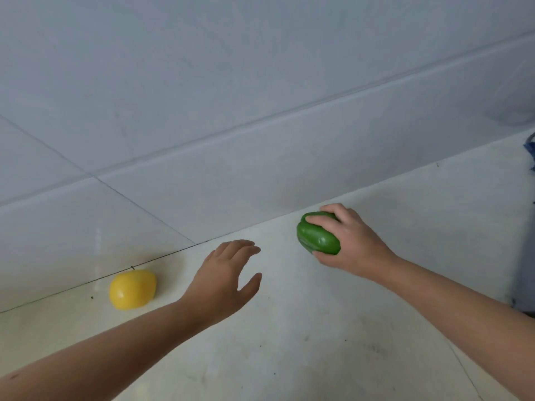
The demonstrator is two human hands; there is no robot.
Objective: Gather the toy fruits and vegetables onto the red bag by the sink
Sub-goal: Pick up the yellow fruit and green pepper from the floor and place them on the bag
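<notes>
A green toy pepper [317, 237] lies on the pale countertop [289, 328] close to the tiled wall, and my right hand [347, 241] is wrapped around it from the right. A yellow toy pepper [132, 289] rests on the counter at the left, right by the wall joint. My left hand [228, 273] hovers between the two toys with its fingers spread and nothing in it. Neither the red bag nor the sink is in view.
A grey tiled wall [231, 111] rises behind the counter. At the right edge a dark blue-grey object [527, 227] stands on the counter, only partly in view.
</notes>
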